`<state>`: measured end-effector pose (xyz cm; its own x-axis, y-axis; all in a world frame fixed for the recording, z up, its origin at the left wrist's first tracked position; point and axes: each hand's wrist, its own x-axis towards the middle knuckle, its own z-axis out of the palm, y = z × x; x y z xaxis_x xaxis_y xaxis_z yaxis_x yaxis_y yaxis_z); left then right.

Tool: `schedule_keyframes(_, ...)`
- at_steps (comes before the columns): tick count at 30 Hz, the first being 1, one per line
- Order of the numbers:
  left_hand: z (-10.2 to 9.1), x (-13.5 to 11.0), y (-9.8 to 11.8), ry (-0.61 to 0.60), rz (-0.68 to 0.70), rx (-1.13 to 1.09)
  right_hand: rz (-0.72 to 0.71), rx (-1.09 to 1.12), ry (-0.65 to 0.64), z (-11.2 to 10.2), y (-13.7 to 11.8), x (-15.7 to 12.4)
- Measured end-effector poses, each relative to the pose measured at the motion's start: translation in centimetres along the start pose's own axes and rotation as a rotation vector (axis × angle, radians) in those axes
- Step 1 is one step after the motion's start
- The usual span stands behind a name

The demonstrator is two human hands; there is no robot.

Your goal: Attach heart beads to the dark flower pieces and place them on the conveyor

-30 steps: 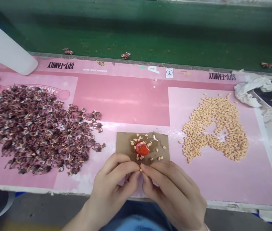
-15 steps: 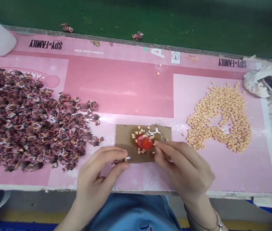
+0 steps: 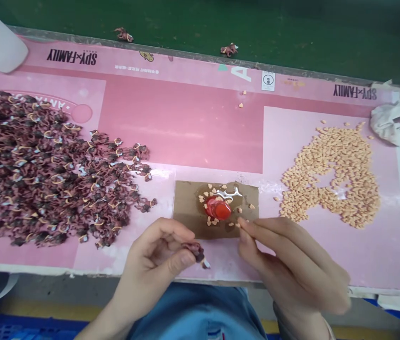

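A curled dark-red dried piece is clamped between the thumb and fingers of the left grip, and a paler tip is seen projecting from it below the thumb. The right grip is held with its thumb and forefinger pinched together at the near-right part of a rectangular brown cardboard card, though whether a fleck is held there is too small to tell. The two grips are well apart, with the card's near edge lying between and just ahead of them. Ahead of the grips, a round red plastic cap lies on the card in a glossy puddle of clear liquid, probably glue, ringed by small tan flecks. Left of the left grip, a broad heap of curled dark-red pieces is spread over the pink printed counter; right of the right grip lies a mound of tan flecks. The step in hand is judged to be two-handed fine work, with a piece in one grip and a pinch in the other. The next move is judged to call for a steady pinch and careful alignment of both sets of fingertips.
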<state>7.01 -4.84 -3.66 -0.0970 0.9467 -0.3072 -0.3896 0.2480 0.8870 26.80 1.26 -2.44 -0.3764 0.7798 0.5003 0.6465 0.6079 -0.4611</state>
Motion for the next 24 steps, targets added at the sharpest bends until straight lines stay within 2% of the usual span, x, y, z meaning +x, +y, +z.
schedule_keyframes(4, 0.6, -0.1, -0.2, -0.141, -0.375, -0.328, 0.022, 0.238, -0.043, -0.8, -1.5, 0.9)
schedule_keyframes(7, 0.7, -0.1, -0.3, -0.233, -0.493, -0.436, 0.022, 0.362, -0.014, -0.6, -2.0, 1.5)
schedule_keyframes(10, 0.7, -0.1, -0.5, -0.223, -0.496, -0.489, 0.024, 0.403, -0.051, -0.3, -2.0, 1.5)
schedule_keyframes(15, 0.6, -0.1, -0.5, -0.225, -0.457, -0.504, -0.01, 0.385, -0.229, -1.0, -1.7, 1.5)
schedule_keyframes(20, 0.6, -0.4, -0.3, -0.183, -0.38, -0.458, -0.119, 0.131, -0.29, -2.1, -2.2, 0.9)
schedule_keyframes(24, 0.8, -0.4, -0.5, -0.1, -0.307, -0.382, -0.255, -0.055, -0.287, -2.0, -2.6, 0.3)
